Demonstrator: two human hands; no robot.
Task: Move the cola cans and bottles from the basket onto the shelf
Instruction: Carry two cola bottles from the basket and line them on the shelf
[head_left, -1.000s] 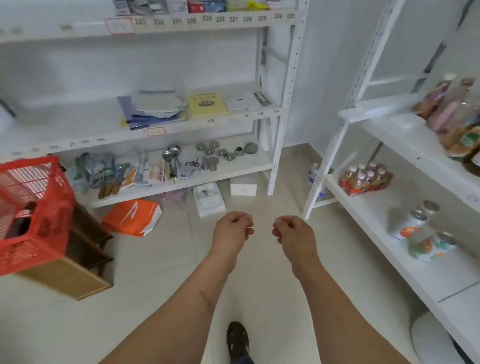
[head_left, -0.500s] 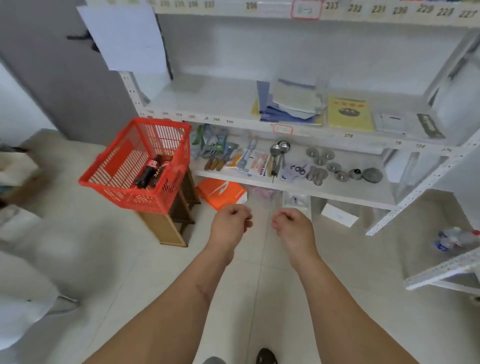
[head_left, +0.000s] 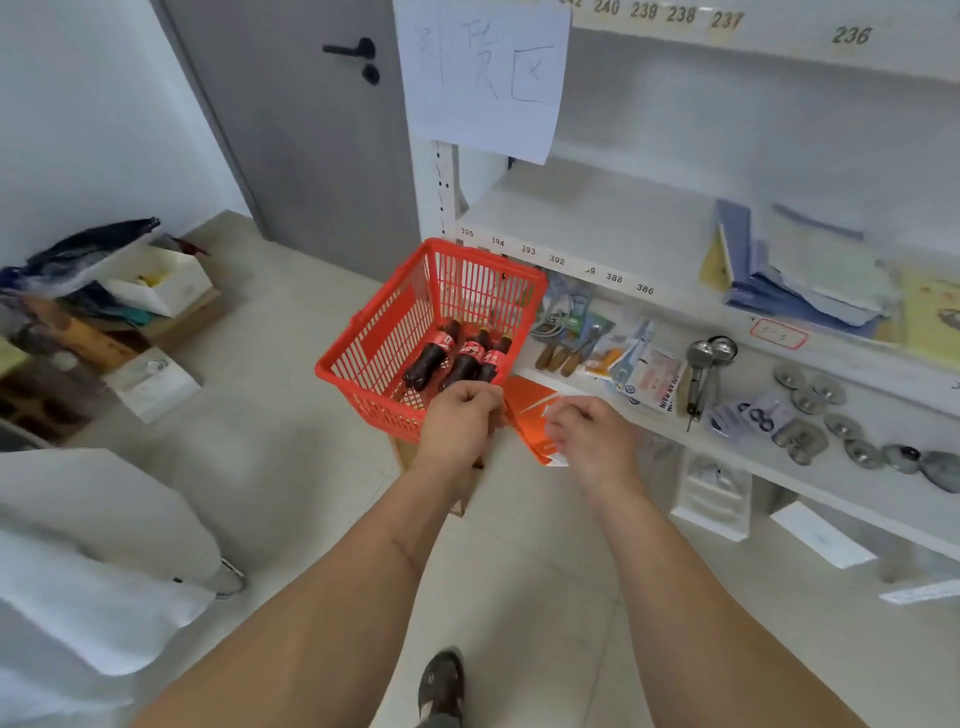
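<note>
A red plastic basket (head_left: 379, 343) sits on a low wooden stool in front of the white shelf (head_left: 613, 244). Three cola bottles (head_left: 465, 358) with red labels lie side by side inside it, caps pointing away from me. My left hand (head_left: 460, 418) hovers at the basket's near rim, fingers curled, holding nothing. My right hand (head_left: 587, 431) is just right of the basket, also curled and empty. No cans are visible.
The lower shelf board holds tools, packets and metal discs (head_left: 810, 395). An orange bag (head_left: 535, 415) lies under the shelf. A grey door (head_left: 311, 130) stands behind. Boxes and clutter (head_left: 119, 312) sit at left; a person in white (head_left: 78, 561) stands near left.
My view has swung left from the right-hand shelf toward the basket, which is now close in front. Both hands stayed curled and empty, now near the basket's rim.
</note>
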